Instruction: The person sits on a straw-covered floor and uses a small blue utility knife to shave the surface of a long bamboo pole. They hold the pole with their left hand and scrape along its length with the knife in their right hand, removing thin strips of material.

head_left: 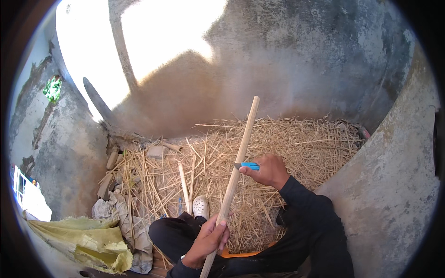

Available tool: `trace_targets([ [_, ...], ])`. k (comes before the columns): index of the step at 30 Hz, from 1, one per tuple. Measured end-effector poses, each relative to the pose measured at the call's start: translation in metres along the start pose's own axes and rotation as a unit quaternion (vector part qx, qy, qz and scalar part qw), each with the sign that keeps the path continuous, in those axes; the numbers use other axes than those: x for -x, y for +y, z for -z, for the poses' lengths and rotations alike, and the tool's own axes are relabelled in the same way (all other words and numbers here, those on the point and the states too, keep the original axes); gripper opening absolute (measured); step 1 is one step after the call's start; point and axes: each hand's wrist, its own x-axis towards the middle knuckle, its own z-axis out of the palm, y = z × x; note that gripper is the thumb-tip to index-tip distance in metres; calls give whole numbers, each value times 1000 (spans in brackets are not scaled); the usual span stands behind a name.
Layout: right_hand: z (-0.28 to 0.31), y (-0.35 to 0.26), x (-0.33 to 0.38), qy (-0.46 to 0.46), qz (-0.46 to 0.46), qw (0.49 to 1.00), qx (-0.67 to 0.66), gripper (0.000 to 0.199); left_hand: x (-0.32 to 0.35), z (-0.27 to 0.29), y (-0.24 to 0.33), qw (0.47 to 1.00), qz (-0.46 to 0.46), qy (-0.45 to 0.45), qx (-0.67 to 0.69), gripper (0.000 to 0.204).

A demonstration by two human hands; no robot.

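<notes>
The grey concrete wall (296,60) curves round the back here, and below it a broad bed of dry straw (278,148) covers the ground; take that straw as the marker for everything else. Off the straw's left edge lies a crumpled yellow-green sack (88,241), and on its near left a white clog (200,206) pokes out from the person's dark trouser leg. Across the straw's middle slants the long pale wooden stick (238,160), top end pointing up toward the wall. The left hand (208,238) is wrapped tight round its lower part, fingers (221,223) curled fully closed. Higher up, the right hand (269,170) grips a blue-handled knife (248,165), fist closed, blade set against the stick's right side. This looks like the shaving or peeling step, midway along the shaft. I'd judge the next stroke needs a firm lower grip and the blade kept shallow, pushed away from the body.
</notes>
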Motion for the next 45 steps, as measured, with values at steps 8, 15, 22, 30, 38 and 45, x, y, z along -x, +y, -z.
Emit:
trace_targets([
  [8, -7, -15, 9, -26, 51, 998, 6, 78, -38, 29, -18, 992, 49, -2, -117, 35],
  [15, -15, -4, -1, -97, -31, 994, 33, 83, -73, 26, -1, 989, -47, -36, -138, 30],
  [22, -29, -7, -1, -178, -88, 980, 33, 84, -92, 49, -9, 995, 64, -55, 53, 28],
  [30, -61, 7, -5, -165, -109, 980, -4, 86, -88, 44, -3, 987, 108, -65, 102, 24],
  [38, -57, 4, 8, -114, -33, 993, -29, 81, -75, 40, 5, 985, 106, -83, 109, 21],
  [45, -40, 56, -33, -65, -156, 986, 10, 76, -47, 25, 19, 984, 122, -94, 94, 24],
])
